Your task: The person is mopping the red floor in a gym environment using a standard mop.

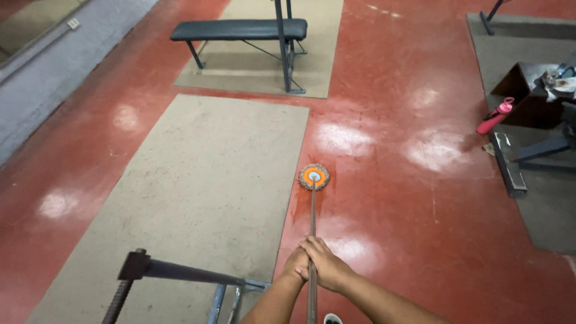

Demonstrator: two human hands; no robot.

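Observation:
Both my hands grip the thin metal handle (312, 210) of a mop. My right hand (326, 263) wraps the handle on top, and my left hand (294, 264) closes on it just beside and under the right. The round mop head (314, 176), orange in the middle with a grey fringe, rests on the red floor (390, 180) straight ahead of me, close to the right edge of a large tan mat (198, 192). A wet streak shows on the floor beside the mop head.
A dark padded bench (240, 30) stands on a second tan mat at the back. A metal frame with a threaded bar (150, 270) sits near my lower left. At right lie a pink bottle (495, 117), a dark box and metal equipment on a grey mat.

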